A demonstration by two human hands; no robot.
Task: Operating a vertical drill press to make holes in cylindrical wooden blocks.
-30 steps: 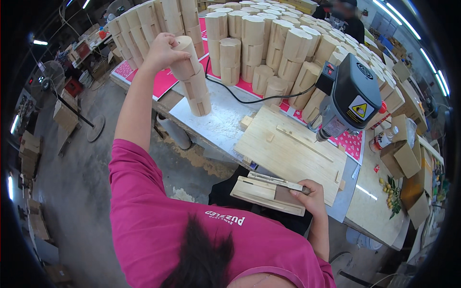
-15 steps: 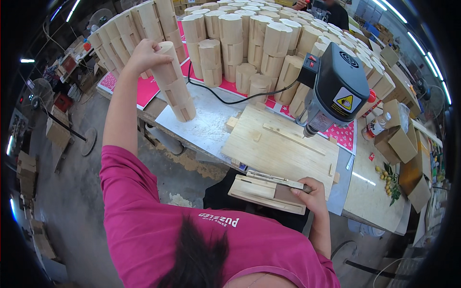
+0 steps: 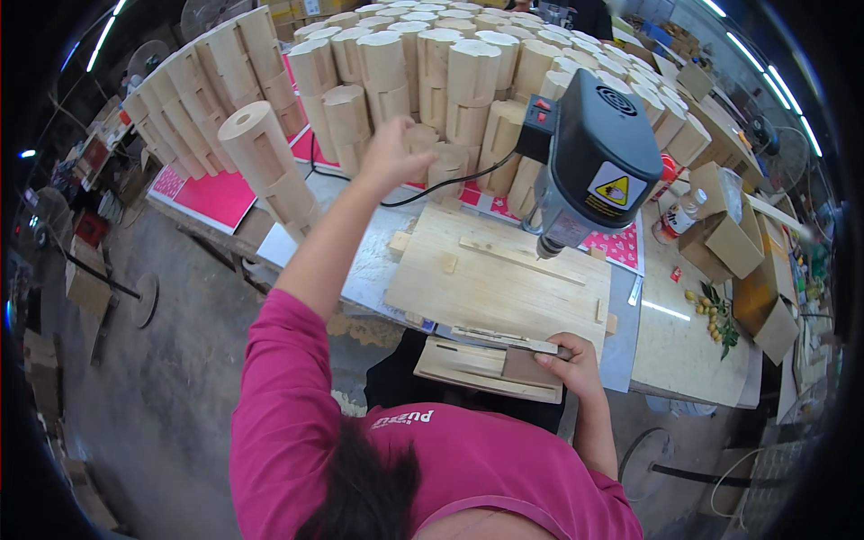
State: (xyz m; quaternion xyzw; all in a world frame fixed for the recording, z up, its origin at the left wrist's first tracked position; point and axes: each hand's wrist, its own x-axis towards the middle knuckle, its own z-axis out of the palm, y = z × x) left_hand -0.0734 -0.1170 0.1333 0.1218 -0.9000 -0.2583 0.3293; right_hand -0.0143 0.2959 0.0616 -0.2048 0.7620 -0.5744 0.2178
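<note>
A grooved wooden fixture [image 3: 461,359] is held at the near edge of the table, above the lap. Its right end is gripped by the right hand [image 3: 573,364], with the fingers curled round the end of a narrow bar [image 3: 508,339] and the thumb laid by a brown pad [image 3: 524,366]. The left hand [image 3: 394,160] is held out farther away, half open, thumb and fingers spread, with nothing seen in its grip; it is placed just beside two short wooden cylinders [image 3: 448,166], and whether they are touched cannot be told.

Beyond the fixture, a flat wooden board [image 3: 504,274] is laid on a grey metal sheet [image 3: 360,261]. Over its far right part, a drill head [image 3: 605,148] is mounted, from which a black cable [image 3: 459,183] is led leftward. To the left of the left forearm, a tall wooden column [image 3: 268,162] is stood upright. The far side is crowded with stacked wooden cylinders [image 3: 472,76], set partly on pink sheets [image 3: 202,202]. At the right, a bottle [image 3: 681,214] and opened cartons [image 3: 778,317] are placed.
</note>
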